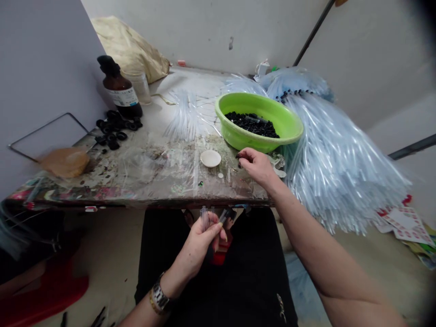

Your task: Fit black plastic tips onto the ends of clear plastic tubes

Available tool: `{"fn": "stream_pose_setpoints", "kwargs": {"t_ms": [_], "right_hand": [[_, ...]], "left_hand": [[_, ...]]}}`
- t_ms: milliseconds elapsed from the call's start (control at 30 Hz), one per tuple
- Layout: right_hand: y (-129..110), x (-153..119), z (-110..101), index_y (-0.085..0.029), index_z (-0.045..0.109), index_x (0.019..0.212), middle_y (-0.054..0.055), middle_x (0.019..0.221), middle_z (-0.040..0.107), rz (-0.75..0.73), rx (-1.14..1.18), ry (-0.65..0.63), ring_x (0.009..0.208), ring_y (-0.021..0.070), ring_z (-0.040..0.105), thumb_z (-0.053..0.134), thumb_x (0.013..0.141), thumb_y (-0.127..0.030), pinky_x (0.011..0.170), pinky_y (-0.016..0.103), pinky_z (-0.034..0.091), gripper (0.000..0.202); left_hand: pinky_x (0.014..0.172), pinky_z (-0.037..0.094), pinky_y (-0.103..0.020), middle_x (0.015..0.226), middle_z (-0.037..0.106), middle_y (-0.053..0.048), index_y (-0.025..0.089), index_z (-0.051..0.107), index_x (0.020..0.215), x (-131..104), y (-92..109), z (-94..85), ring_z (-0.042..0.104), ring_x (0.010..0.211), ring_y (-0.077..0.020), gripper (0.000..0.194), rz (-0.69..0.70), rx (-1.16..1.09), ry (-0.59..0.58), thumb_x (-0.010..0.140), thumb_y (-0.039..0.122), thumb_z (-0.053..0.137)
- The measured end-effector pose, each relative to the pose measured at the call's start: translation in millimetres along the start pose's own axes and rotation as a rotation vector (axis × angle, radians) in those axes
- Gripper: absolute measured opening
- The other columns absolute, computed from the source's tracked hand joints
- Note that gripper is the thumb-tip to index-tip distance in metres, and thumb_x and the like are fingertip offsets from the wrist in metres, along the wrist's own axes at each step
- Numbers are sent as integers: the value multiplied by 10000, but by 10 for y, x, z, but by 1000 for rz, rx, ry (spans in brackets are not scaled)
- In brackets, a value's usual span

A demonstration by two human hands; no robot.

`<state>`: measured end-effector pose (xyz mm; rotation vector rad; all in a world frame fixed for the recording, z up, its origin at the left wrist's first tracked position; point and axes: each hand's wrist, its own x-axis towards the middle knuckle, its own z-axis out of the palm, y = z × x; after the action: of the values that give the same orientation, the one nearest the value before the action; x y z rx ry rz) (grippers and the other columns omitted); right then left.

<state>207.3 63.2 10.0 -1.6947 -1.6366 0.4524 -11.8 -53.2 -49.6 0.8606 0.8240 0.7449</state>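
Note:
My left hand (204, 236) is closed around several clear plastic tubes (204, 219), held upright just below the table's front edge, above my lap. One tube, pinched between thumb and finger, leans right and has a dark end. My right hand (256, 167) is over the table in front of the green basin (259, 141), its fingertips pinched on a small black piece whose shape I cannot make out. Inside the basin lies a heap of small black parts (250, 125). A small white dish (210, 158) sits on the table to the left of my right hand.
A large bundle of clear tubes (334, 154) hangs over the table's right side. Loose tubes (185, 116) lie behind the dish. Further left stand a brown bottle (122, 93), a clear plastic cup (141, 86) and black rings (114, 129). A tan block (64, 161) with a wire frame lies front left.

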Motion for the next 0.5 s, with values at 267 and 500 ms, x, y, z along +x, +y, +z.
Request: {"fn": "stream_pose_setpoints", "kwargs": {"t_ms": [267, 500], "right_hand": [[-157, 181, 71, -168, 586, 778, -27, 636, 577, 33, 204, -124, 565, 122, 514, 578, 684, -253, 581, 256, 423, 127], [-191, 345, 238, -175, 626, 774, 1, 665, 650, -83, 6, -116, 656, 156, 588, 563, 706, -149, 653, 272, 444, 96]], "left_hand": [[490, 335, -209, 676, 625, 22, 186, 432, 879, 2, -28, -58, 441, 443, -61, 144, 10, -38, 12, 884, 282, 539], [477, 338, -206, 661, 626, 23, 188, 443, 875, -1, -11, -58, 438, 432, -65, 184, -6, -70, 45, 851, 304, 583]]}}
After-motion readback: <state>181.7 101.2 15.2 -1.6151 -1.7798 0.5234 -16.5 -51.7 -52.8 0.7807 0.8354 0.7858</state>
